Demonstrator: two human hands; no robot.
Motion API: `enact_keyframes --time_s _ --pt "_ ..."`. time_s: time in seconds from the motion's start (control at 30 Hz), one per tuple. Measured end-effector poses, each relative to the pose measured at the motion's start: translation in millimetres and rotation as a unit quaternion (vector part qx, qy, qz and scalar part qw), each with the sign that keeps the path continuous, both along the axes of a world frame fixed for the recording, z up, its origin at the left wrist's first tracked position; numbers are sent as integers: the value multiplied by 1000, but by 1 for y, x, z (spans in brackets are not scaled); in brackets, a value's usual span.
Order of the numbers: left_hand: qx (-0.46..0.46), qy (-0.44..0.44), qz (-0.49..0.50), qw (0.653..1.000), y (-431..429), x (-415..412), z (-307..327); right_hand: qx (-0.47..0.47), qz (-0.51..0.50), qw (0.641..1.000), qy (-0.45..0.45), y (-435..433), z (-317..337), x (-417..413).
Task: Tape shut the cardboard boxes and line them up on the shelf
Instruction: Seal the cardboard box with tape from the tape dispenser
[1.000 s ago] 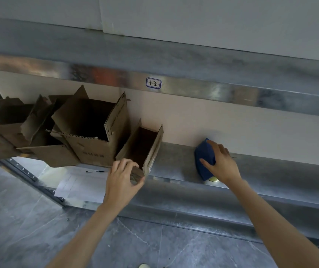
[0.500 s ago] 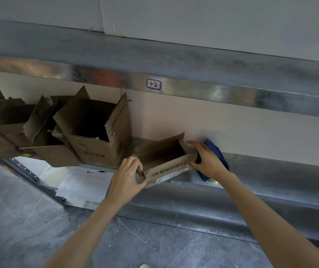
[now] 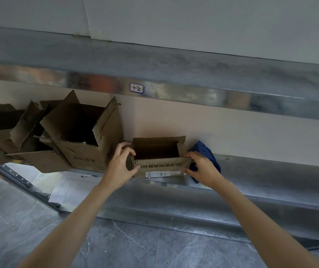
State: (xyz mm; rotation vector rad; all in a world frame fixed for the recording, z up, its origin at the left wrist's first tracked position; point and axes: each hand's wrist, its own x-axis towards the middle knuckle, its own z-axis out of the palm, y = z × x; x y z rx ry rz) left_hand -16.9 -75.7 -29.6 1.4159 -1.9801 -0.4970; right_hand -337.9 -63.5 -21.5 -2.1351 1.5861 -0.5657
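Two bare hands grip a small open brown cardboard box (image 3: 161, 158) that sits on the front edge of a grey metal shelf (image 3: 270, 171), its top flaps standing up and its dark inside showing. The left hand (image 3: 121, 165) wraps around the box's left end, thumb on the printed front face and fingers curled over the near left corner. The right hand (image 3: 201, 168) clasps the right end, with fingers over the top right corner and thumb low against the front face. A line of black printed characters runs across the box's front panel, and a white label (image 3: 161, 174) is stuck along its lower edge. Just behind the right hand, a dark blue plastic tape dispenser (image 3: 205, 151) lies on the shelf against the pale back wall, partly hidden by the hand. Just left of the held box, touching or nearly touching the left hand's fingers, stands a larger open brown cardboard box (image 3: 83, 144), tilted, its flaps raised. Further along the shelf's left end, several more open cardboard boxes (image 3: 9, 132) crowd together at angles, overhanging the front edge. A higher metal shelf (image 3: 193, 74) crosses the frame above, and a small white tag marked in blue pen (image 3: 136, 88) is fixed to its front lip. Grey marbled floor tiles (image 3: 135, 244) fill the bottom of the frame.
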Motion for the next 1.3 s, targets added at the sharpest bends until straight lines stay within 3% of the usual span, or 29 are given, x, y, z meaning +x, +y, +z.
enact_keyframes --time_s 0.23,0.43,0.8,1.0,1.3 --pt "20 10 -16 1000 -23 2 4 -1 -8 1000 5 -2 7 -3" --pt "20 85 -5 996 -35 0 2 -22 -46 999 -11 -6 9 12" --pt "59 157 -29 985 -36 0 -9 36 -163 983 -81 -14 14 28" --pt "69 154 -63 984 -33 7 -13 108 -129 979 -116 -11 16 29" --pt "84 152 -95 980 -28 10 -17 159 -111 978 -77 -11 14 27"
